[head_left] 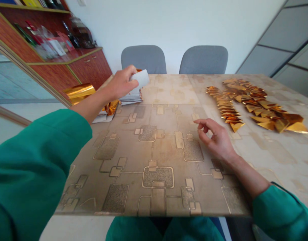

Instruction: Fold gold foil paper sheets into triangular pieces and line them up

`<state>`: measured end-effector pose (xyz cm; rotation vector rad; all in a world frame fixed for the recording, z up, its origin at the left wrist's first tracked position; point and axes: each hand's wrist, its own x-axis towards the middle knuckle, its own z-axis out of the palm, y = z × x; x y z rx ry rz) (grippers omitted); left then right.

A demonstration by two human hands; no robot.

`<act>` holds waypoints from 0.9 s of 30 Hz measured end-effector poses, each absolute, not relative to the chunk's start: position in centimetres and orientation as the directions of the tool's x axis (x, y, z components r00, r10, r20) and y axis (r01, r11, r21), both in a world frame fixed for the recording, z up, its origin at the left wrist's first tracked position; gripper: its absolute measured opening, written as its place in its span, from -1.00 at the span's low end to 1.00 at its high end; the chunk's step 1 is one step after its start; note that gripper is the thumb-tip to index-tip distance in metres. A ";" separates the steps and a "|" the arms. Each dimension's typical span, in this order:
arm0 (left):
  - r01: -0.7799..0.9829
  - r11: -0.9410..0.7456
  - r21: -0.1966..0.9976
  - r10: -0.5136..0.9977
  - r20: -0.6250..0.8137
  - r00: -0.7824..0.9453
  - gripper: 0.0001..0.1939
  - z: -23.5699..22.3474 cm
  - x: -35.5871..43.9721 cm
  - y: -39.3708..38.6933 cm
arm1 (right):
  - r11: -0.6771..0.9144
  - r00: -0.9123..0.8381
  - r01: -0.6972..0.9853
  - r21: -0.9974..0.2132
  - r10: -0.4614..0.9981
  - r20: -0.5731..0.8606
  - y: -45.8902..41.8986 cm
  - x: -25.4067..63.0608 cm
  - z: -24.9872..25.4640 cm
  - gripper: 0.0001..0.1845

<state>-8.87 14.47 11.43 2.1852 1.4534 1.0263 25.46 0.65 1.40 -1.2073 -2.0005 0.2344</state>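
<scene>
My left hand (122, 81) is at the far left of the table, its fingers and thumb closed on a curled sheet of foil paper (141, 79), white on the side facing me with a bit of gold at its edge. Just below it lies a stack of white-backed sheets (131, 97). More gold foil sheets (81, 93) curl up beside my left forearm, which partly hides them. Over the middle right of the table, my right hand (215, 139) is open, fingers loosely bent and apart, with nothing in them. The nearest things to it are folded gold foil pieces (229, 108) in an overlapping row.
A larger pile of folded gold pieces (266, 105) spreads across the right side of the patterned table (159, 150). Behind the far edge stand two grey chairs (144, 58). A wooden cabinet (76, 72) with bottles and a jar is at the left.
</scene>
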 end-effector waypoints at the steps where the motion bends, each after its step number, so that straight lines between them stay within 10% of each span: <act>1: 0.573 -0.411 0.709 0.911 0.305 0.276 -0.87 11.1 -8.0 13.4 | 0.543 -0.258 0.658 -0.521 0.813 0.522 0.5 25.4 1.5 -0.65; 4: 0.195 -0.148 0.970 0.910 0.056 0.410 -0.89 9.4 -5.2 9.4 | 0.581 -0.313 0.537 -0.612 0.811 0.494 0.0 25.0 1.9 -0.40; 11: 0.027 0.245 0.969 0.782 -0.214 0.585 -0.76 3.3 -1.4 2.2 | 0.308 -0.547 0.167 -0.937 0.819 0.172 -1.8 23.0 2.2 -0.10; 17: 0.393 -0.182 0.901 0.913 0.006 0.409 -0.83 0.4 -1.1 2.6 | 0.407 -0.520 0.417 -0.812 0.840 0.154 -2.0 22.4 1.3 -0.45; 21: 0.652 -0.547 0.525 0.837 0.344 0.426 -0.73 0.8 -0.7 1.8 | 0.367 -0.484 0.449 -0.814 0.866 0.124 -1.7 22.8 0.8 -0.74; 24: 0.621 -0.739 0.262 0.665 0.432 0.609 -0.77 1.4 0.0 -0.2 | 0.282 -0.377 0.457 -0.843 0.920 0.104 -1.6 23.1 0.7 -0.75; 27: 0.532 -0.794 0.295 0.607 0.331 0.722 -0.49 1.4 0.8 -2.3 | 0.126 -0.362 0.426 -0.896 0.931 -0.041 -1.7 23.2 1.0 -0.66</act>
